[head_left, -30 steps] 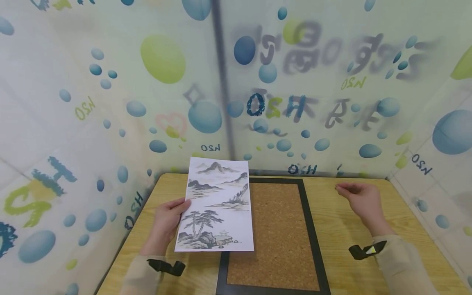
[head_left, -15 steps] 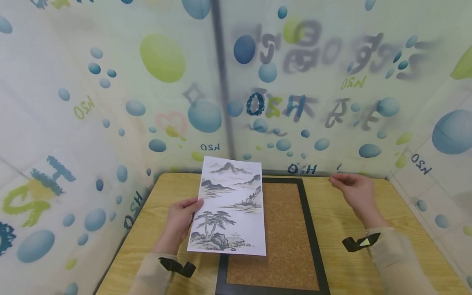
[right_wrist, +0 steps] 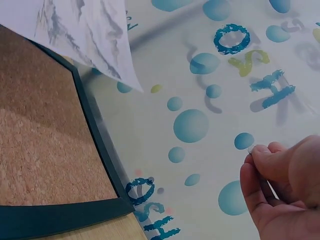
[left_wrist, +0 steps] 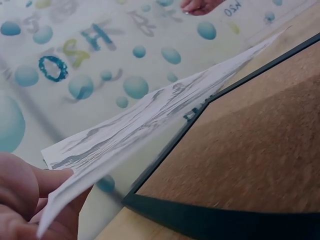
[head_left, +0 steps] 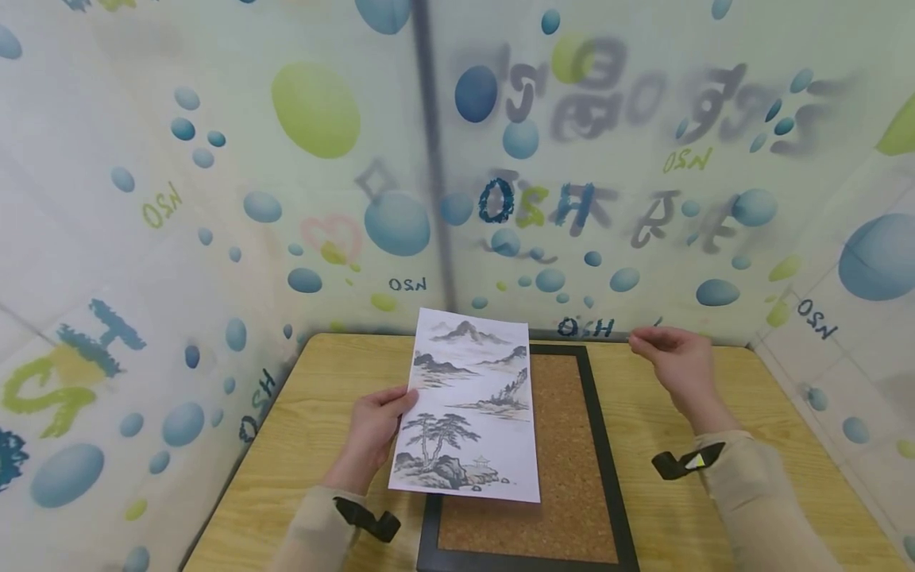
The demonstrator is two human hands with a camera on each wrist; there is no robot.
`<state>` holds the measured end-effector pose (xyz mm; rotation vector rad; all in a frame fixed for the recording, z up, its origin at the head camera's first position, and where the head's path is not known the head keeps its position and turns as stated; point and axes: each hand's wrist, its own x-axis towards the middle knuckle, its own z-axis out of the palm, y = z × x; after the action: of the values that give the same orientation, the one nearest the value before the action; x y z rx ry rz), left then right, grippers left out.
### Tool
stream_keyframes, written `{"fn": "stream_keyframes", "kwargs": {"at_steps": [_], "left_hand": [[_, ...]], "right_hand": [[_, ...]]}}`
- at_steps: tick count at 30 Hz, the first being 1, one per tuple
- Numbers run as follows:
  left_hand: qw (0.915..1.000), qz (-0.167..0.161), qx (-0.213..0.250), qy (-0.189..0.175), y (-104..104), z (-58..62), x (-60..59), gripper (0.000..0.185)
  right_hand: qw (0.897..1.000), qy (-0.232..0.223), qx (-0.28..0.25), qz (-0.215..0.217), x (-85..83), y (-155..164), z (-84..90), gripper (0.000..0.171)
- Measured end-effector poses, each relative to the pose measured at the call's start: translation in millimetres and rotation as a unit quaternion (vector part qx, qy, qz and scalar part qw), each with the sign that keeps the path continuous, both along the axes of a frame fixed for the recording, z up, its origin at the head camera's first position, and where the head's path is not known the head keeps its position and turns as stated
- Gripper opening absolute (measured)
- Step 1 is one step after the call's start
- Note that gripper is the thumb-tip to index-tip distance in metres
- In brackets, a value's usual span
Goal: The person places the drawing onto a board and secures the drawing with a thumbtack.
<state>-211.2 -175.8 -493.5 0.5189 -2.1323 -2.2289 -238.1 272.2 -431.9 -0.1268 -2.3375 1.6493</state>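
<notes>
Head view: the left hand (head_left: 373,435) pinches the left edge of a printed sheet (head_left: 472,409), thumb on top, and holds it raised and slanted above the left part of a cork board (head_left: 565,453). The sheet bears an ink landscape of mountains, pines and a small pavilion. The board has a dark frame (head_left: 604,453) and lies flat on a wooden table (head_left: 314,445), its far end close to the patterned wall (head_left: 286,199). The sheet covers the board's left frame rail and part of the cork; its far corners reach past the table's back edge in this view. The right hand (head_left: 675,361) hovers over the far right corner of the board, fingers curled with the fingertips drawn together. A dark strap (head_left: 682,463) sits on the right wrist. Left wrist view: the sheet (left_wrist: 150,125) is seen edge-on, gripped between thumb and fingers (left_wrist: 30,187), clear of the cork (left_wrist: 250,140) and the frame corner (left_wrist: 165,205) beneath it. Right wrist view: the thumb and forefinger (right_wrist: 272,162) pinch a small pale object (right_wrist: 251,148), too small to identify. A corner of the sheet (right_wrist: 95,35) hangs above the frame (right_wrist: 95,130), well apart from this hand.
</notes>
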Motion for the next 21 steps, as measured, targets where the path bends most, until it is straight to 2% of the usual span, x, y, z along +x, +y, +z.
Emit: {"fn": "stream_keyframes", "kwargs": {"at_steps": [10,18,21], "left_hand": [[0.9999,-0.017,0.001,-0.004,27,-10.6,1.8,0.03],[0.9999,-0.013,0.001,0.006,47,-20.0,0.6,0.027],[0.9998,-0.015,-0.008,-0.006,53,-23.3,1.3,0.029]], "right_hand": [[1.0,0.001,-0.014,0.006,-7.1,-9,4.9,0.033],[1.0,0.002,-0.012,0.009,-11.5,-16,11.0,0.034],[1.0,-0.002,-0.012,0.012,-13.2,-17,12.2,0.035]]}}
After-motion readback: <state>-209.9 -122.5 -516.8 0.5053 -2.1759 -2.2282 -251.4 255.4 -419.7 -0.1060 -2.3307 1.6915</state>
